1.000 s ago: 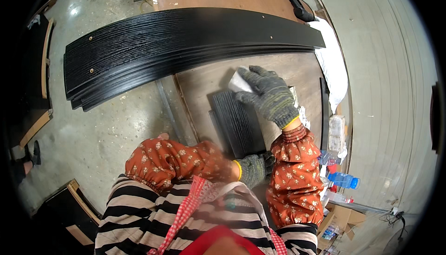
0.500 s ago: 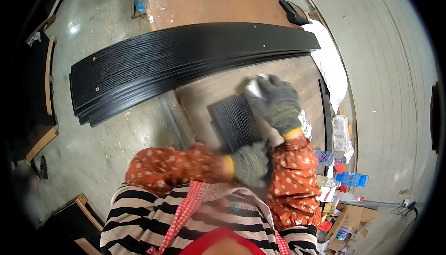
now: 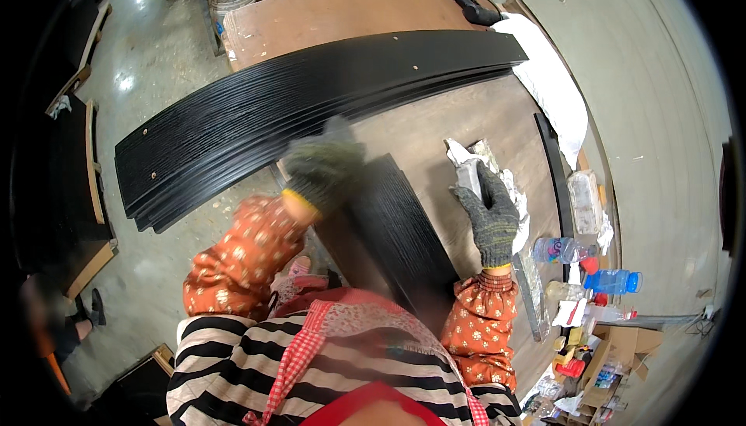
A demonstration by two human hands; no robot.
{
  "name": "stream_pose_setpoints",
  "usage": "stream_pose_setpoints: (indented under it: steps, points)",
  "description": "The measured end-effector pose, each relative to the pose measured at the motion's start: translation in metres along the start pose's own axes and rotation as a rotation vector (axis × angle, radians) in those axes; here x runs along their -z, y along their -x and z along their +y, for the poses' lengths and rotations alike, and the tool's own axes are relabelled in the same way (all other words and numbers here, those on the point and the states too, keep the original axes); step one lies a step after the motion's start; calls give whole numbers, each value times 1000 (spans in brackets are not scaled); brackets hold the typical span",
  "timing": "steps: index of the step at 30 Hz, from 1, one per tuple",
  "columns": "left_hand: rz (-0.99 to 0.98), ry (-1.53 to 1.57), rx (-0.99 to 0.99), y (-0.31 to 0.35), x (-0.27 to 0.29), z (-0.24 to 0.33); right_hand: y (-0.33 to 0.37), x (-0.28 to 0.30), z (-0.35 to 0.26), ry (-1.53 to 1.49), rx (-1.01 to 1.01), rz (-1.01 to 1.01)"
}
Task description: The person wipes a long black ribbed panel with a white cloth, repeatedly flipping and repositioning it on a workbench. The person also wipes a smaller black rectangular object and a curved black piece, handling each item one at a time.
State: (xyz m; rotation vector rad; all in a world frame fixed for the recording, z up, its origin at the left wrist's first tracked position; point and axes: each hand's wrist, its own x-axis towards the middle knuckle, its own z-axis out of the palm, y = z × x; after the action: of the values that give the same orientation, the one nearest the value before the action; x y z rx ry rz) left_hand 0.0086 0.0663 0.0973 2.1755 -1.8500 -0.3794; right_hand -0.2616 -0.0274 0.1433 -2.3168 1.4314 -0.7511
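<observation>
My right hand [image 3: 489, 220], in a dark grey knitted glove, closes its thumb and fingers around a small pale grey block [image 3: 468, 175]. It is over a crumpled white cloth [image 3: 518, 202] on the tabletop. To the left, my gloved left hand [image 3: 320, 173] is smeared by motion, so its fingers cannot be made out. That hand is between a stack of long black grooved boards [image 3: 311, 88] and a shorter black grooved board [image 3: 400, 228]. The shorter board lies lengthwise in front of me, its near end close to my apron.
The brown tabletop [image 3: 423, 127] carries a thin black strip [image 3: 553, 170] along its right side. Beyond that are plastic bottles [image 3: 614, 281] and an open carton [image 3: 622, 348]. A black power tool [image 3: 472, 8] and a white sack [image 3: 556, 104] are at the far right.
My left hand has swung away from beside my right forearm, up and to the left. My right hand has moved right and nearer to me, off the shorter board's side and over the cloth.
</observation>
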Motion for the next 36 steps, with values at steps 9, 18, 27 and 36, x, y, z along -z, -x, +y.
stream_pose_setpoints:
  steps: [9,18,27,36]
  points:
    - [289,-266,169,50,40,-5,35,37,19,-240,-120,114]
    - [103,-65,-806,-4,-9,97,68,23,60,75,39,280]
    - [-228,-210,-1317,16,-94,205,190,45,91,245,-268,404]
    - [-195,-131,-1298,77,-156,291,298,79,136,-84,-40,702]
